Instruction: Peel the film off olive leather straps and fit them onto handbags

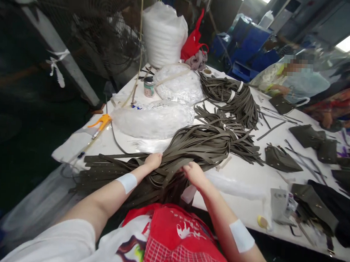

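A large bundle of dark olive straps (196, 145) lies across the near side of the table, tied with a white band toward its right end. My left hand (154, 161) is closed on the straps left of the bundle's middle, its fingertips hidden among them. A short way to the right, my right hand (194, 174) is closed at the bundle's lower edge, gripping straps there. Loose punched ends (103, 178) spread left and hang over the table's front edge. Another tied strap bundle (231, 96) lies farther back.
Clear plastic bags (153, 120) lie behind the bundle, near an orange air gun (102, 124) and a lidded cup (148, 87). A white foam roll (164, 36) stands at the back. Dark leather pieces (281, 158) lie on the right, where other people (293, 76) sit.
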A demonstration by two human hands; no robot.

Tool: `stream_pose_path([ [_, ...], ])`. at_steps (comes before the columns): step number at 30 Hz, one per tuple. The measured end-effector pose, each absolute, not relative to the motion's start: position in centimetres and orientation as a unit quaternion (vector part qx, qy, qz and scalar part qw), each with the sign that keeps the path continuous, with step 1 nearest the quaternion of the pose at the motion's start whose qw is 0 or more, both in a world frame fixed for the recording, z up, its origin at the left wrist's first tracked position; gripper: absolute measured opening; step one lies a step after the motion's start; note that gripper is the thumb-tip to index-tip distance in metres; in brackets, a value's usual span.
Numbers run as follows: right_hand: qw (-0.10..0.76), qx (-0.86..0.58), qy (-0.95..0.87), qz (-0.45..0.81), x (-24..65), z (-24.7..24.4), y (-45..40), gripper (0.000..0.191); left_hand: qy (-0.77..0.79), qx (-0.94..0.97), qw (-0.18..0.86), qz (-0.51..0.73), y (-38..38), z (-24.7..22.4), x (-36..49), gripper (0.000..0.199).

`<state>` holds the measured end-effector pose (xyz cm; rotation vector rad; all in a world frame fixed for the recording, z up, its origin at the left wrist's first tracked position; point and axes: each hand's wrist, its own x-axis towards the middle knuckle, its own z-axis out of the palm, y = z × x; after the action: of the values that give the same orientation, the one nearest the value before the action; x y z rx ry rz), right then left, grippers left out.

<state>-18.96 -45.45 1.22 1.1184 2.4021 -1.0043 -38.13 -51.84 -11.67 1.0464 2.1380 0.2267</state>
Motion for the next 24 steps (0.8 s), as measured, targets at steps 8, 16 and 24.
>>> stream_pose_path([
  [8,0.235,0.303,0.883,-0.269,-18.6,4.2,-47.7,0.033,0.835,0.348,0.394,0.164,-51.9,-10.6,-39.2,0.031],
  [16,0.308,0.268,0.884,-0.225,-13.5,3.7,-49.6,0.018,0.805,0.258,0.434,0.310,-54.2,-7.7,-44.2,0.033],
  [24,0.212,0.370,0.889,-0.169,-14.2,2.1,-45.9,0.055,0.761,0.206,0.440,0.430,-55.4,-6.0,-45.8,0.033],
])
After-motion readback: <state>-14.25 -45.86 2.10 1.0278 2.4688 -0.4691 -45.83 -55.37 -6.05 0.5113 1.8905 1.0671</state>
